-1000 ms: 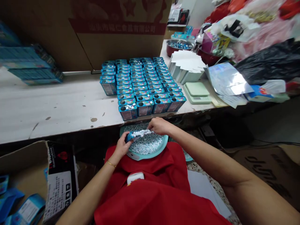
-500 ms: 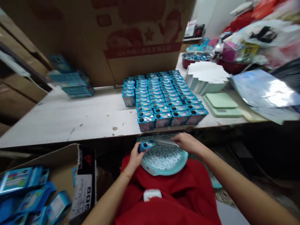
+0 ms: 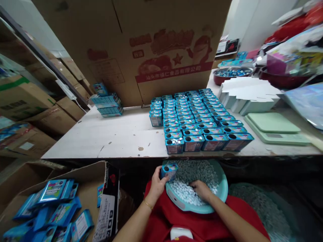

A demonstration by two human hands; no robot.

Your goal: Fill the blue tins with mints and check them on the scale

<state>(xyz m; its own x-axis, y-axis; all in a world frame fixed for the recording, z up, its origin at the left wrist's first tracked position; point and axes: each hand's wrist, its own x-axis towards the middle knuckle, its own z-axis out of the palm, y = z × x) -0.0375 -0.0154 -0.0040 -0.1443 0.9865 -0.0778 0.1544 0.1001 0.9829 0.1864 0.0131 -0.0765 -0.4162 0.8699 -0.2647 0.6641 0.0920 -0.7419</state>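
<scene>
White scuffed table [image 3: 113, 134] fills the middle, packed with rows of blue tins [image 3: 194, 117]; below its edge a teal basin [image 3: 222, 188] of white candies [image 3: 184, 196] sits on the person's lap. At the basin's near-left rim the left hand [image 3: 157, 183] grips one tin [image 3: 168, 170] by its side walls, held upright with the wrist cocked. That tin looks light, stiff and smooth, best pinched across its narrow faces. Palm down, the right hand [image 3: 202, 189] lies among the candies with its fingers curled; whether they enclose any cannot be told.
</scene>
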